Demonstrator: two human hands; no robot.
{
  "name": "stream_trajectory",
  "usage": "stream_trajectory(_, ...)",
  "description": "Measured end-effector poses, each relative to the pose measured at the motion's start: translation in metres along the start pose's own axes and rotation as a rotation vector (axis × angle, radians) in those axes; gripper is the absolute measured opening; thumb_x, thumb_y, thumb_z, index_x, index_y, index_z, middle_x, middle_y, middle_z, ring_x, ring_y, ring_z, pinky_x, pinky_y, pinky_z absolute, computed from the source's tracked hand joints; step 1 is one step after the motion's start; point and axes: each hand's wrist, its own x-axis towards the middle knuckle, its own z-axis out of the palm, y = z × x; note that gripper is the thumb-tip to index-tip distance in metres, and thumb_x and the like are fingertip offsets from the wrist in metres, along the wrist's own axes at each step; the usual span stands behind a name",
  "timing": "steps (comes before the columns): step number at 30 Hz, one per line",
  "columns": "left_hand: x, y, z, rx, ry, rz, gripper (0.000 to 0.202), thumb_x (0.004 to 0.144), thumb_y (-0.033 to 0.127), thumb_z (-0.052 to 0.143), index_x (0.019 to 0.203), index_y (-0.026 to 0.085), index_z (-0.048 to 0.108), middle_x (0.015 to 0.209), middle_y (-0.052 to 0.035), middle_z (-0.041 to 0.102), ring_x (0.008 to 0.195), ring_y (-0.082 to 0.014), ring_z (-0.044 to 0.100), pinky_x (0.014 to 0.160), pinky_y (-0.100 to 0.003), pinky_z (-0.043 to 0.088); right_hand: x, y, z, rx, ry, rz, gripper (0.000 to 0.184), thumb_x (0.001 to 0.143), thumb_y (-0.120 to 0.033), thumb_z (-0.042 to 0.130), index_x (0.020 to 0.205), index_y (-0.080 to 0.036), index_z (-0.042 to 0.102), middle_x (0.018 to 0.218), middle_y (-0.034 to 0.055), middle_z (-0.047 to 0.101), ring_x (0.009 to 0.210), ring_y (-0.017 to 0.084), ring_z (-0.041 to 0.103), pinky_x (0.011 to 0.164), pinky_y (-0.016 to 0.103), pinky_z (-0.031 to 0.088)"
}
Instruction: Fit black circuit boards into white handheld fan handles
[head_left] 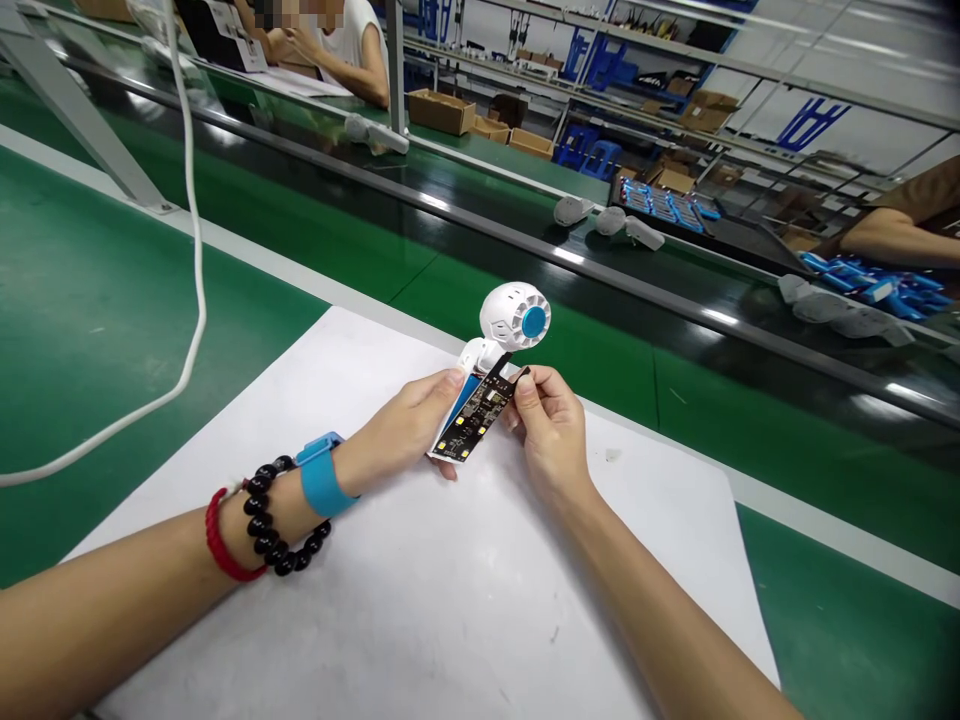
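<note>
A white handheld fan (504, 318) with a round head and a blue centre is held above the white sheet (450, 600). My left hand (412, 415) wraps round its opened handle, thumb on the upper side. Inside the handle a blue part (463, 397) shows. My right hand (550, 415) pinches the upper right edge of a black circuit board (480, 415) with several yellow-white squares on it. The board lies tilted along the handle opening, partly over the blue part. My right fingers behind the board are partly hidden.
A white cable (196, 250) hangs at the left. Beyond the sheet runs a dark conveyor (525, 245) with a metal rail. Several white fan parts (611, 222) lie on its far side, near a tray of blue parts (664, 205). Other people sit opposite, one arm (900, 235) at right.
</note>
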Motion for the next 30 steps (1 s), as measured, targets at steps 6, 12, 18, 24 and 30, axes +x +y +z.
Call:
stream_trajectory(6,-0.005,-0.005,0.001,0.009,0.021,0.099,0.074,0.082,0.083,0.040,0.112,0.016,0.051,0.083,-0.0066,0.062,0.063,-0.0173,0.063,0.044,-0.025,0.056,-0.012,-0.012,0.011,-0.149,-0.030,-0.216,0.025,0.094,-0.038,0.061,0.080,-0.019,0.054,0.064,-0.0048,0.052,0.054,0.008,0.048,0.052,0.019,0.038)
stream_trajectory(12,-0.010,-0.009,-0.006,0.244,0.098,0.499,0.069,0.076,0.078,0.060,0.104,0.014,0.054,0.077,-0.0022,0.057,0.066,-0.0123,0.051,0.053,-0.020,0.044,-0.030,-0.012,0.024,-0.286,-0.054,-0.554,0.007,0.097,-0.022,0.059,0.090,-0.021,0.058,0.077,-0.0019,0.060,0.069,0.010,0.057,0.061,0.021,0.046)
stream_trajectory(18,-0.010,-0.013,-0.008,0.284,0.066,0.727,0.063,0.085,0.071,0.053,0.114,0.015,0.056,0.091,-0.0062,0.066,0.077,-0.0165,0.060,0.064,-0.023,0.050,-0.032,-0.005,0.025,-0.285,-0.031,-0.729,0.027,0.099,-0.030,0.058,0.125,-0.027,0.056,0.078,-0.0010,0.060,0.067,0.013,0.060,0.053,0.023,0.050)
stream_trajectory(24,-0.010,-0.016,-0.010,0.296,0.066,0.858,0.062,0.086,0.064,0.059,0.122,0.014,0.058,0.094,-0.0079,0.069,0.077,-0.0183,0.066,0.064,-0.024,0.053,-0.031,-0.009,0.023,-0.356,-0.115,-0.849,0.030,0.101,-0.023,0.051,0.130,-0.023,0.057,0.081,0.0018,0.068,0.067,0.014,0.064,0.058,0.025,0.053)
stream_trajectory(30,-0.010,-0.013,-0.010,0.335,0.066,0.947,0.056,0.089,0.058,0.059,0.122,0.013,0.061,0.097,-0.0104,0.071,0.079,-0.0210,0.069,0.065,-0.026,0.057,-0.027,-0.014,0.019,-0.406,-0.167,-0.936,0.022,0.100,-0.020,0.051,0.118,-0.017,0.063,0.078,0.0035,0.070,0.061,0.013,0.063,0.053,0.024,0.050)
